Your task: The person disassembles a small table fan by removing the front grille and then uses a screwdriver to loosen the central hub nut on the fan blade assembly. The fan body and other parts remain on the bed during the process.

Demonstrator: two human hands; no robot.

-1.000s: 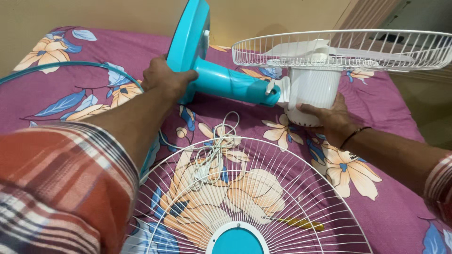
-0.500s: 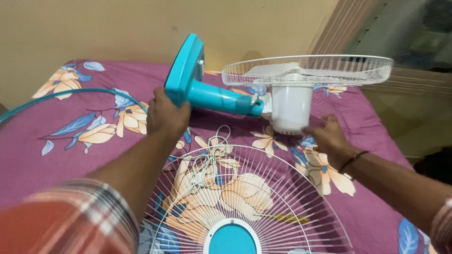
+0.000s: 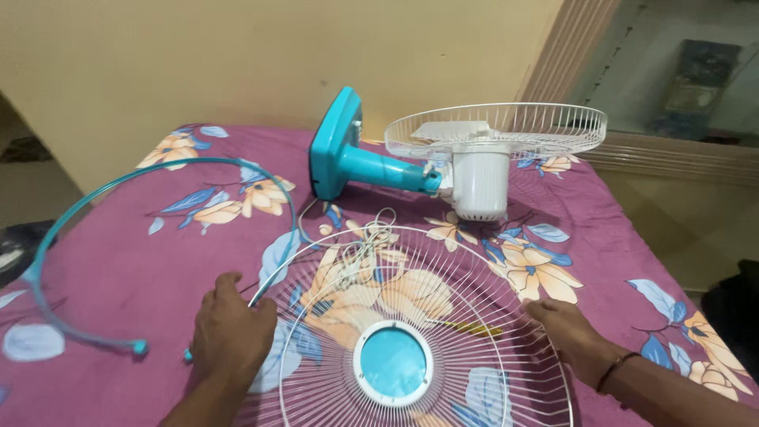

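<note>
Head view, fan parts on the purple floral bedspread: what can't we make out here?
- Round white wire front guard: lower part cut off by the bottom edge of the head view.
- Left hand: palm side hidden, so whether it grips the guard rim is unclear.
- Right hand: fingertips at the rim, contact unclear.
- Teal fan base: far face turned away.
- Thin yellow object under the guard: too small to identify.

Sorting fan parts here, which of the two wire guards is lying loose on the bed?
The near guard with the teal centre disc, between both hands; the far one sits on the motor.

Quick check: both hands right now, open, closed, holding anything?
Left hand: palm down, fingers curled at the left rim of the front fan guard; a firm grip cannot be told.
Right hand: open, fingers resting on the guard's right rim.
</note>
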